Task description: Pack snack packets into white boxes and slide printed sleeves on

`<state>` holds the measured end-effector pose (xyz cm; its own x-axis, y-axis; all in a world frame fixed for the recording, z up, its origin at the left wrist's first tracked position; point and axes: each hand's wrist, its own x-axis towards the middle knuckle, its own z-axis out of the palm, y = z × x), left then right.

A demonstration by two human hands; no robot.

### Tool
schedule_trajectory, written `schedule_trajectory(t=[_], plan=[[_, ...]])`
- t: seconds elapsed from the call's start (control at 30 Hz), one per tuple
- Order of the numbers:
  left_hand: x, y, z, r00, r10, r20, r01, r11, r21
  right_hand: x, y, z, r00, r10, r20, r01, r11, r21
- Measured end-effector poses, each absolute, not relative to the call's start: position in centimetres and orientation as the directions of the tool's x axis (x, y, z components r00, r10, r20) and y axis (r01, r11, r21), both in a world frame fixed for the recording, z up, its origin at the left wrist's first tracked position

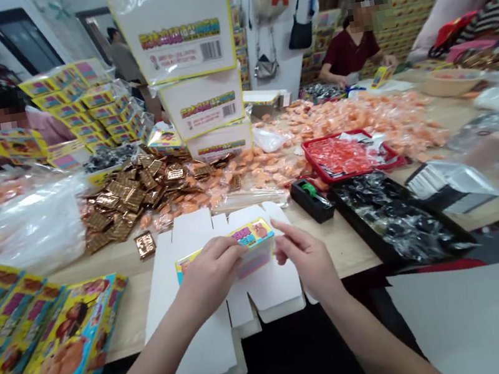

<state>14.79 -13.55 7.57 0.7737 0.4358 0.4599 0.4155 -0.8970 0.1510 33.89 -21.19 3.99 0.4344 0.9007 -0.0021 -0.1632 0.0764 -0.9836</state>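
Observation:
A small printed carton [257, 236], yellow, pink and blue, is held over a stack of flat white cardboard blanks [211, 338]. My left hand [217, 268] is closed over its left part from above, hiding much of its top. At the carton's right end is my right hand [305, 254], its fingers curled and its thumb by the corner. Whether anything small is between those fingers I cannot make out. Just beyond the right hand stands a black tape dispenser [312, 200] with a green core.
Finished-looking printed cartons [74, 335] lie at the left. Brown foil packets [131, 190] and orange wrapped pieces [352, 117] cover the table behind. A red tray [344, 156] and a black tray [396, 214] sit right. White boxes [203, 106] are stacked ahead; several people are around.

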Motion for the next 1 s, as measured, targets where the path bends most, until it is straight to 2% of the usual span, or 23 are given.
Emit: schedule_trajectory(t=[0.13, 0.27, 0.37, 0.47, 0.63, 0.8, 1.0], plan=[[14.1, -13.9, 7.6, 0.784, 0.444, 0.433, 0.396, -0.896, 0.201, 30.7, -20.0, 4.3, 0.436, 0.899, -0.027, -0.186, 0.061, -0.981], [14.0, -14.3, 7.6, 0.791, 0.470, 0.393, 0.411, -0.883, 0.228, 29.9, -19.8, 3.5, 0.505, 0.863, 0.005, -0.058, 0.040, -0.997], [14.1, -14.4, 7.6, 0.814, 0.458, 0.357, 0.416, -0.889, 0.192, 29.7, -19.7, 3.3, 0.533, 0.846, 0.018, -0.001, 0.022, -1.000], [14.5, -14.1, 7.4, 0.806, 0.468, 0.362, 0.439, -0.883, 0.165, 29.4, -19.7, 3.3, 0.533, 0.846, 0.012, -0.045, 0.043, -0.998], [14.8, -13.5, 7.3, 0.718, 0.578, 0.388, 0.519, -0.816, 0.256, 29.8, -20.3, 2.7, 0.453, 0.892, 0.008, -0.103, 0.061, -0.993], [14.8, -13.5, 7.7, 0.793, 0.489, 0.364, 0.459, -0.872, 0.172, 30.5, -20.3, 1.9, 0.418, 0.908, 0.024, -0.099, 0.071, -0.993], [17.4, -13.3, 8.2, 0.709, 0.629, 0.318, 0.618, -0.772, 0.150, 29.9, -20.2, 1.9, 0.411, 0.909, 0.064, 0.032, 0.056, -0.998]])
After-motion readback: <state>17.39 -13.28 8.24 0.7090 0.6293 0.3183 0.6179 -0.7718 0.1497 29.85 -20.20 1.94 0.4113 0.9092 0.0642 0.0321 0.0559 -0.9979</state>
